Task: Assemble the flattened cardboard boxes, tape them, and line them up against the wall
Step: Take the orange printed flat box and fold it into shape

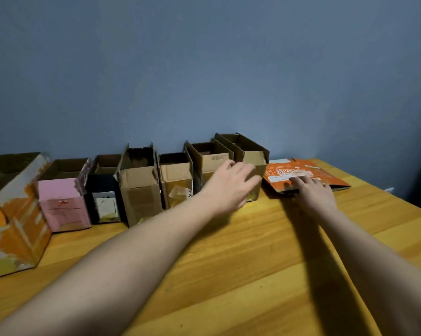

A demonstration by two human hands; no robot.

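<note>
Grip of the right hand lies spread on the flat orange box; dragging carelessly could topple the brown box beside it.

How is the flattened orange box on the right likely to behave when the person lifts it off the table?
The flattened orange box looks thin and flat, so probably light. Being folded cardboard, it may flex or start opening when lifted by one edge. The right hand rests on it with straight fingers, so it could slide on the smooth table.

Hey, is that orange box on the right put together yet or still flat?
Still flat. The orange box lies collapsed on the table beside the standing boxes, with the right hand resting on it.
</note>
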